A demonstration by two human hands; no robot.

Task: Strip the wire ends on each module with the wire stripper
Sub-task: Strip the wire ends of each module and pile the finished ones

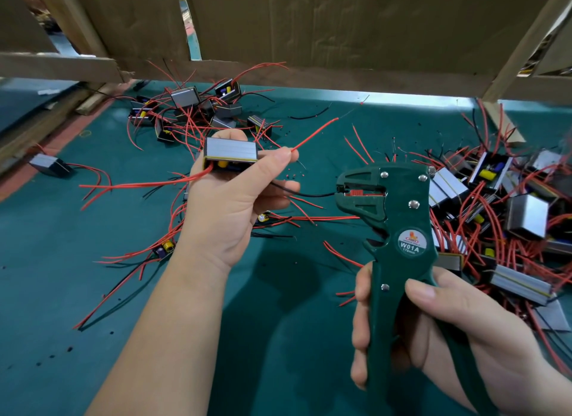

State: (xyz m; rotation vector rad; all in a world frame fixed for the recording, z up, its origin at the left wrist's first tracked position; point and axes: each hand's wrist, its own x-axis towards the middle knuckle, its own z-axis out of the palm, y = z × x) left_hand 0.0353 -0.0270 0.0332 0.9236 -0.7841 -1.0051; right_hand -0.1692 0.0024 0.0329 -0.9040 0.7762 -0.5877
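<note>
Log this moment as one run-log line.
left hand: holds module, pinches red wire | right hand: grips wire stripper | black wire: end in stripper jaws

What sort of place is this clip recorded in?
Probably a small electronics assembly workbench, likely in a factory. Heaps of identical metal-cased modules with red and black leads cover the green mat, cardboard panels wall the bench, and the left hand holds one module while the right hand grips a wire stripper.

Dark green wire stripper (399,217), silver-grey module (231,151) with red and black wires, teal mat (93,291), brown cardboard (309,28).
</note>
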